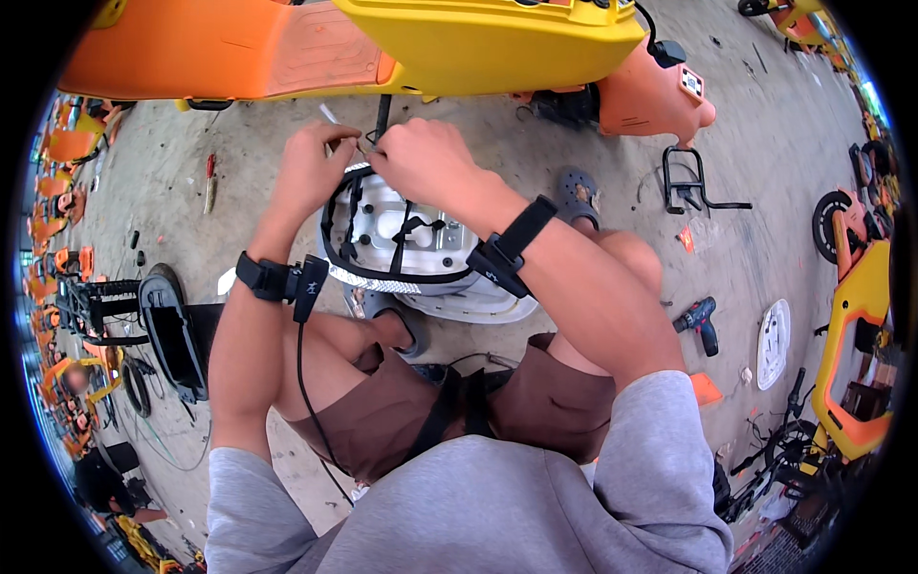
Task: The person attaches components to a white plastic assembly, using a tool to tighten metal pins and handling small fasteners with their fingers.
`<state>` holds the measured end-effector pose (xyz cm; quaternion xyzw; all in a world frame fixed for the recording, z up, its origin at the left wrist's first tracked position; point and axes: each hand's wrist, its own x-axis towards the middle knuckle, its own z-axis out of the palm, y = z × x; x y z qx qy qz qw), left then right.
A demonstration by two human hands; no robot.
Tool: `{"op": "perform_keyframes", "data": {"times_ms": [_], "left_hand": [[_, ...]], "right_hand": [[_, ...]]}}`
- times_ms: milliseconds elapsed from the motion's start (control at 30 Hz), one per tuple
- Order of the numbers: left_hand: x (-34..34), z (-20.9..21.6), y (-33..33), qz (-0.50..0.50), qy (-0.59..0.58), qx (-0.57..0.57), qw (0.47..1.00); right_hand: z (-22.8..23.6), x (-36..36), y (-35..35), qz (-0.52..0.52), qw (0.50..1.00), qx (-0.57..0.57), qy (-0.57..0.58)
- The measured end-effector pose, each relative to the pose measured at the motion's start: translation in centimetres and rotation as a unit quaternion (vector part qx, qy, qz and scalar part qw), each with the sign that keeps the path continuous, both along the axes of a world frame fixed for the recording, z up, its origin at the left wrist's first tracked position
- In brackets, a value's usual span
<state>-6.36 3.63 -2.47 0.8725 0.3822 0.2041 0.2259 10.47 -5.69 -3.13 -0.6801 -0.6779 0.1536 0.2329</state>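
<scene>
My left hand (318, 167) and my right hand (426, 161) meet above the far rim of a white plastic shell with a black edge strip (342, 260). Fingers of both hands are pinched close together around something thin and small, mostly hidden. A narrow white strip (329, 114) sticks out beside the left fingertips. Inside the shell lie a black strap with a knot-like tangle (417, 227) and several dark fittings. A second white part (469, 308) shows beneath the shell, between my feet.
Across the far side stands a yellow and orange scooter body (488, 48). To the right are a black metal bracket (696, 182), a cordless drill (700, 323), a white oval panel (774, 344) and a yellow frame (851, 368). A red-handled tool (209, 182) and a black bin-like part (172, 330) lie left.
</scene>
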Motion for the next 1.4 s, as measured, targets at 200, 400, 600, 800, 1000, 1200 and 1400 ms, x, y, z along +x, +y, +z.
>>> {"op": "perform_keyframes", "data": {"times_ms": [200, 400, 600, 800, 1000, 1200, 1400], "left_hand": [[0.5, 1.2, -0.5, -0.015, 0.018, -0.116, 0.993], [-1.1, 0.5, 1.3, -0.074, 0.076, -0.044, 0.993], [0.5, 1.1, 0.1, -0.014, 0.106, -0.059, 0.993], [0.4, 0.4, 0.6, -0.043, 0.041, -0.075, 0.995], [0.3, 0.7, 0.9, -0.054, 0.076, -0.029, 0.995], [0.7, 1.3, 0.1, -0.047, 0.128, 0.001, 0.991], [-0.2, -0.1, 0.6, -0.045, 0.064, -0.08, 0.994]], "right_hand": [[0.0, -0.3, -0.3, 0.015, 0.997, 0.032, 0.066], [-0.5, 0.4, 0.5, -0.007, 0.994, 0.106, -0.032], [-1.6, -0.1, 1.8, -0.002, 0.998, 0.069, -0.006], [-1.1, 0.3, 2.1, 0.012, 1.0, -0.006, 0.028], [-1.6, 0.8, 1.7, 0.003, 0.996, 0.08, -0.026], [-1.1, 0.7, 2.1, 0.001, 0.997, 0.067, -0.041], [0.2, 0.8, 1.8, 0.014, 0.999, -0.012, 0.031]]}}
